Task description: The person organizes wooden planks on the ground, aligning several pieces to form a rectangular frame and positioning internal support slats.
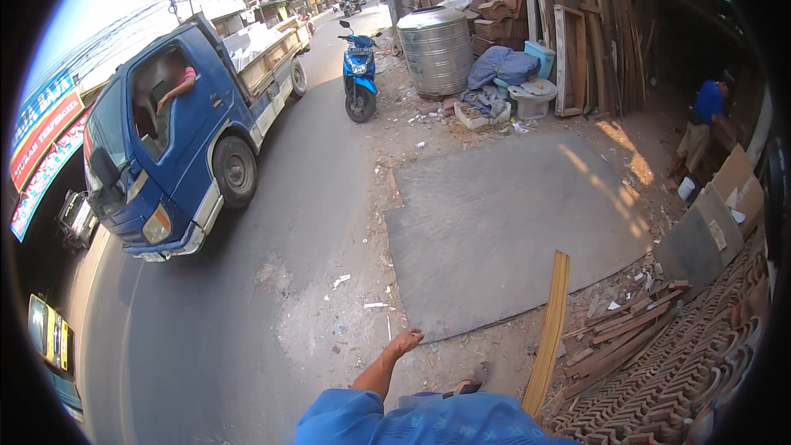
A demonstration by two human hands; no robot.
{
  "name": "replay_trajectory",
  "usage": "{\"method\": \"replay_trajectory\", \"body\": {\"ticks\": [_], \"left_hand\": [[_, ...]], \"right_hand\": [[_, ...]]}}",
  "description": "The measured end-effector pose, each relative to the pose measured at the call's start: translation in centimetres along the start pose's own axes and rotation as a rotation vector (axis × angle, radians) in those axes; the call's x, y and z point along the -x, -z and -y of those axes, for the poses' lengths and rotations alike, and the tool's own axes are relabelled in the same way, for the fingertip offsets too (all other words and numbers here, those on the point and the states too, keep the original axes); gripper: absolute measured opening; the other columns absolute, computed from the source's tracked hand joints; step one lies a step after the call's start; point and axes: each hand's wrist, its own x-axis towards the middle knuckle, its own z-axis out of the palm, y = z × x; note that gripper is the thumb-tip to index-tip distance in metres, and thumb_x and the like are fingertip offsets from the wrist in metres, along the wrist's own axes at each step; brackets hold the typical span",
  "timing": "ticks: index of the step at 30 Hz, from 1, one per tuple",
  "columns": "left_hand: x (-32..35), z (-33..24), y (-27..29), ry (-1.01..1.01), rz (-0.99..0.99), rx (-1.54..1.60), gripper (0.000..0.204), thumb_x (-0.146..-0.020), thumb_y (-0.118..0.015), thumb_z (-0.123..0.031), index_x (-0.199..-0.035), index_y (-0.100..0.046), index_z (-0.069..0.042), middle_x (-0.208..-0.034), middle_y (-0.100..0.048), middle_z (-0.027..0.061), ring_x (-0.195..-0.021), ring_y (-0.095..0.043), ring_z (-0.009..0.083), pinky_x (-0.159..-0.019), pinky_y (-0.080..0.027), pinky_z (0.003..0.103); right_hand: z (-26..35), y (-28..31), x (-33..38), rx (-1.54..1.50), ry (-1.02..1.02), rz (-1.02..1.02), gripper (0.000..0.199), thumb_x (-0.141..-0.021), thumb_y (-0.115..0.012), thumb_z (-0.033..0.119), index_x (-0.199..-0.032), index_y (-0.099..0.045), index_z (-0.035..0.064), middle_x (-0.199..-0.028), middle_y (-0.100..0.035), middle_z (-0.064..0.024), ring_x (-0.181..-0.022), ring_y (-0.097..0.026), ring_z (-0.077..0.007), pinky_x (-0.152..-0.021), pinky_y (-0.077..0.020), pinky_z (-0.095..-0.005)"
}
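My left hand (405, 340) reaches forward from a blue sleeve, its fingers curled together. It overlaps the near left corner of a large grey sheet (494, 231) that lies flat on the ground. Whether the fingers grip that corner or only hang above it, I cannot tell. My right hand is out of sight. A long yellowish-brown wooden plank (549, 334) stretches forward from beside my right side, over the sheet's near edge. Its lower end is hidden by my blue shirt.
A blue truck (185, 115) with a person inside is on the road at left. A blue scooter (359, 74) and a metal tank (435, 49) stand beyond the sheet. Stacked roof tiles (659, 387) and wood scraps (626, 330) lie at right. A person (704, 119) bends farther back.
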Motion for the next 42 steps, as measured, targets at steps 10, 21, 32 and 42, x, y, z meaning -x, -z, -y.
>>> {"method": "replay_trajectory", "body": {"ticks": [10,21,32,42], "left_hand": [[-8.9,4.5,0.5,0.196,0.316,-0.33,0.034,-0.089,-0.051,-0.028,-0.116,-0.069,-0.017,-0.109,-0.068,0.0119,-0.095,-0.065,0.0254,-0.088,-0.051,0.034],[-53.3,-34.1,9.7,0.031,-0.073,-0.385,0.046,-0.08,-0.055,-0.036,-0.103,-0.069,0.001,-0.102,-0.068,0.0249,-0.103,-0.064,0.042,-0.089,-0.05,0.045],[-83.9,-70.2,1.8,-0.422,0.017,-0.084,0.052,-0.09,-0.056,-0.037,-0.127,-0.057,0.0,-0.118,-0.065,0.0238,-0.109,-0.063,0.0363,-0.094,-0.049,0.041],[-86.8,-63.2,-6.7,0.547,0.291,-0.377,0.03,-0.09,-0.056,-0.032,-0.071,-0.053,-0.008,-0.061,-0.045,0.0072,-0.058,-0.051,0.0228,-0.052,-0.037,0.039]], "right_hand": [[23.8,2.6,-23.1,0.036,0.041,-0.136,0.031,-0.069,-0.08,0.012,-0.09,-0.066,-0.0057,-0.074,-0.067,-0.0106,-0.06,-0.064,-0.0191,-0.052,-0.0508,-0.0322],[47.0,1.2,-41.3,-0.013,-0.003,-0.111,0.022,-0.066,-0.075,0.008,-0.081,-0.065,-0.0048,-0.069,-0.065,-0.01,-0.058,-0.063,-0.0195,-0.05,-0.0496,-0.033],[68.4,6.3,-62.8,-0.027,-0.012,-0.103,0.026,-0.067,-0.077,0.01,-0.084,-0.065,-0.0058,-0.071,-0.066,-0.01,-0.059,-0.064,-0.0191,-0.051,-0.0501,-0.0327],[88.3,19.0,-84.7,-0.073,0.078,-0.203,0.03,-0.067,-0.079,0.012,-0.086,-0.066,-0.0067,-0.072,-0.066,-0.0099,-0.06,-0.064,-0.0188,-0.052,-0.0506,-0.0324]]}}
